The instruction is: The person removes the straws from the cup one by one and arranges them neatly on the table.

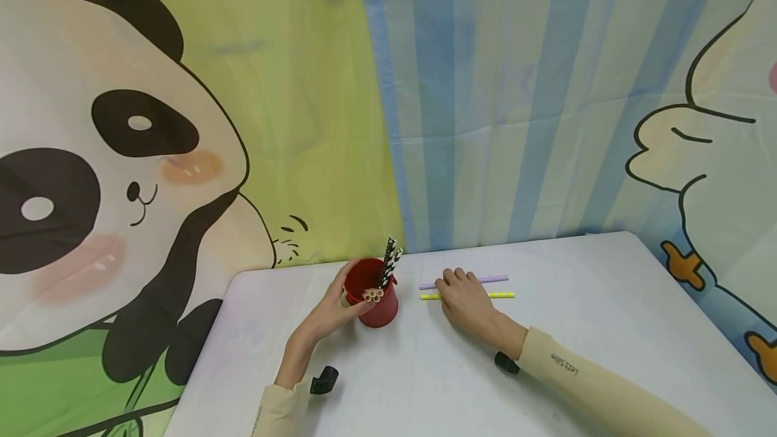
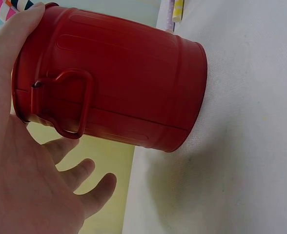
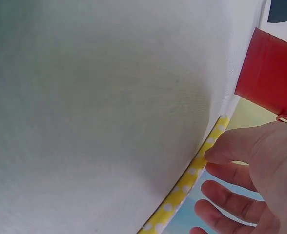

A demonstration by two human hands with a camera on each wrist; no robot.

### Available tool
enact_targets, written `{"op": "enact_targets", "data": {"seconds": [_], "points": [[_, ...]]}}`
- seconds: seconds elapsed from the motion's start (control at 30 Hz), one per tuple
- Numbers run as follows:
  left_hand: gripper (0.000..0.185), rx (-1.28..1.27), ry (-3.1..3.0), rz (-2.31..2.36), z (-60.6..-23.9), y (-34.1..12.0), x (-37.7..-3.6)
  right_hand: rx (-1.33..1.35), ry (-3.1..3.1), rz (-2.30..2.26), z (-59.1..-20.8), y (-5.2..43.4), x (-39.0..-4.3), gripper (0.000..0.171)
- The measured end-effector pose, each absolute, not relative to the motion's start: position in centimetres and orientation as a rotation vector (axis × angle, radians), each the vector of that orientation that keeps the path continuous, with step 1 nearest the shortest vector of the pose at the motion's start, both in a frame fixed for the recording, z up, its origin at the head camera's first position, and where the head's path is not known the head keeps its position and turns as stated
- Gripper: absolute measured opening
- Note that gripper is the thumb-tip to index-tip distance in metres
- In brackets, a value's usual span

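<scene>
A small red metal bucket (image 1: 379, 313) stands on the table, with paper straws (image 1: 388, 263) in it: black-and-white ones lean at the back, and several pinkish ends (image 1: 373, 295) show at the front rim. My left hand (image 1: 332, 309) holds the bucket at its rim, thumb over the near edge; the other fingers (image 2: 100, 192) spread past its side. A yellow straw with white dots (image 3: 185, 183) lies on the table, and my right hand (image 1: 470, 305) pinches it between thumb and forefinger. Just behind it lies a purple dotted straw (image 1: 493, 278), partly covered by that hand.
The white tabletop (image 1: 583, 302) ends at a curtain printed with a panda (image 1: 139, 174) on the left and blue stripes (image 1: 485, 100) behind. Dark wrist-camera mounts (image 1: 324, 380) sit by both sleeves.
</scene>
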State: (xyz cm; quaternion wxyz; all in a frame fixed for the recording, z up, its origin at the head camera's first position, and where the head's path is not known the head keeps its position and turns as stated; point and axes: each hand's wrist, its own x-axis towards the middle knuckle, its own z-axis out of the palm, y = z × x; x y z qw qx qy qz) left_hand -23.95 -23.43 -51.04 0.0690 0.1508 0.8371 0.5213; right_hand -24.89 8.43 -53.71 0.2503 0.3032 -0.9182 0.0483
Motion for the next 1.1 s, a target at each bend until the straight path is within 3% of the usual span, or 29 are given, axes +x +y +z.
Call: {"op": "enact_targets", "data": {"seconds": [1.1], "points": [[0.091, 0.438, 2.498, 1.596, -50.7, -23.25, -23.83, 0.792, -2.618, 0.228, -53.23, 8.39, -24.33, 0.015]]}}
